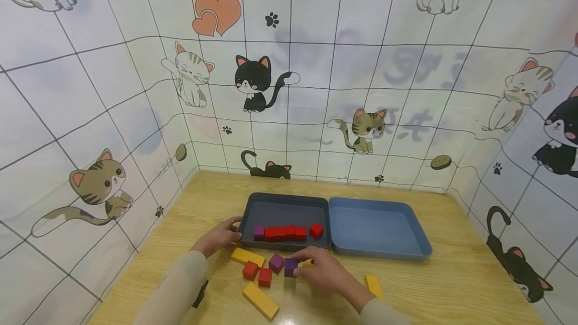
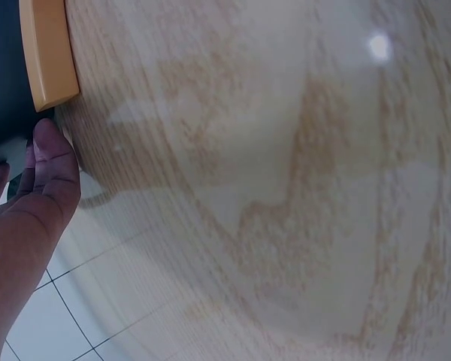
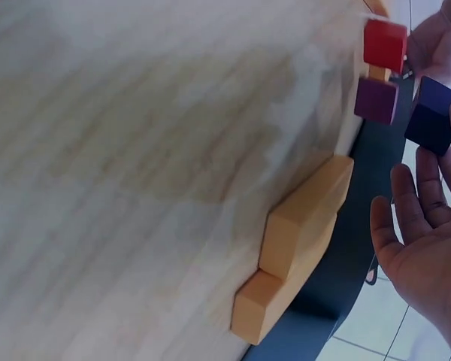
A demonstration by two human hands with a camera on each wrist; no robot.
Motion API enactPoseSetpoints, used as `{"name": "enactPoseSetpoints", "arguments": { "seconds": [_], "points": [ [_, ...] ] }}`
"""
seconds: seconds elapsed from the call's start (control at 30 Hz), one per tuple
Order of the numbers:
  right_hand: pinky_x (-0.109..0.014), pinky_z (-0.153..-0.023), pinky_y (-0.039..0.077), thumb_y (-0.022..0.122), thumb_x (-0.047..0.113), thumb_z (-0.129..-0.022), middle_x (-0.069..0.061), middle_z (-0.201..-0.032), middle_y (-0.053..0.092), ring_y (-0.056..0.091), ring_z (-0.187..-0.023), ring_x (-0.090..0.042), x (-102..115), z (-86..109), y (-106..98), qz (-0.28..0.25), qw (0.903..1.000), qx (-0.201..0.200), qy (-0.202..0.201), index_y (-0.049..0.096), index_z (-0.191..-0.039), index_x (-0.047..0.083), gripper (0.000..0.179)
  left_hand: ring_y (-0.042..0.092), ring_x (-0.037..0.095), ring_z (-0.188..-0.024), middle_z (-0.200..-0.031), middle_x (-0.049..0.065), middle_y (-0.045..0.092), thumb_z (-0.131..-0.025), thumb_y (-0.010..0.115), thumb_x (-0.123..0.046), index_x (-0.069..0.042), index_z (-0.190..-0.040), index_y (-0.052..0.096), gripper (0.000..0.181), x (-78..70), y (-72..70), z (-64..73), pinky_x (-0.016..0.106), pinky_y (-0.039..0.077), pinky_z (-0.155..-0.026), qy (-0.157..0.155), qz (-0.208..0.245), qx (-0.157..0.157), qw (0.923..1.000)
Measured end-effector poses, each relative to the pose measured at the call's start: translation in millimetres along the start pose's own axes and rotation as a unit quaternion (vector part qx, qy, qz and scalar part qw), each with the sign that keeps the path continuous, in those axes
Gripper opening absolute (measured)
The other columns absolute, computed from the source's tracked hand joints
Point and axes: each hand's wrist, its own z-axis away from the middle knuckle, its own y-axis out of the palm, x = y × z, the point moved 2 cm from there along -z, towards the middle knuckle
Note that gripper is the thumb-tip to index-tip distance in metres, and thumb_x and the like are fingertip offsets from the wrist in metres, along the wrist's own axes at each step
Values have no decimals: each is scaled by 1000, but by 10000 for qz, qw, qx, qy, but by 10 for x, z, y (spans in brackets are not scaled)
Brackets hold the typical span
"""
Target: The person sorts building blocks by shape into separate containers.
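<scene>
My right hand [image 1: 322, 270] pinches a dark purple cube [image 3: 434, 113] between thumb and fingertips, in front of the dark tray [image 1: 289, 203]. At that tray's left wall, my left hand [image 1: 221, 236] holds the edge with bent fingers; part of its grip is hidden. Inside the tray, a purple cube [image 1: 259, 233] begins a row of several red cubes [image 1: 281, 233], and another red cube [image 1: 316, 230] sits apart, turned at an angle. Left of the held cube, a second purple cube [image 1: 276, 263] and two red cubes [image 1: 265, 277] lie on the table.
A blue tray [image 1: 379, 227] adjoins the dark one on its right. Yellow blocks lie on the wooden table [image 1: 469, 275]: one by the left hand [image 1: 248, 257], a front block [image 1: 261, 301], and a right block [image 1: 373, 286]. Another is partly behind the right hand. Cat-patterned cloth surrounds the table.
</scene>
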Motion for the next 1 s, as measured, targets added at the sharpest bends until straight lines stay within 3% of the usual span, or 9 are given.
{"name": "enactPoseSetpoints", "arguments": {
  "seconds": [0.23, 0.43, 0.83, 1.0],
  "points": [
    [-50, -93, 48, 72, 30, -91, -3, -119, 66, 60, -113, -29, -31, -95, -136, -287, 9991, -293, 81, 71, -121, 12, 34, 58, 32, -106, -125, 23, 52, -95, 55, 3, -4, -150, 39, 58, -17, 5, -7, 51, 51, -90, -46, 17, -52, 10000],
    [-42, -87, 53, 72, 28, -92, -7, -124, 65, 62, -107, -25, -45, -175, -207, -633, 9961, -470, 389, 69, -124, 10, 37, 58, 33, -106, -125, 25, 52, -95, 53, 4, -3, -150, 37, 57, 0, -1, -1, 51, 51, -90, 32, 17, 7, 10000],
    [-36, -81, 54, 72, 22, -92, -11, -120, 64, 58, -98, -23, -59, -352, -299, -677, 9930, -845, 473, 68, -122, 5, 34, 58, 31, -104, -125, 24, 52, -95, 54, 5, -5, -149, 40, 57, 60, -11, -40, 50, 52, -89, -50, 38, -77, 10000],
    [-39, -83, 54, 71, 20, -92, -12, -121, 65, 60, -100, -25, -70, -442, -341, -665, 9908, -1043, 546, 68, -123, 5, 35, 58, 32, -105, -125, 25, 51, -95, 54, 4, -4, -149, 39, 57, 58, -13, -41, 51, 52, -89, -1, 71, -39, 10000]
  ]
}}
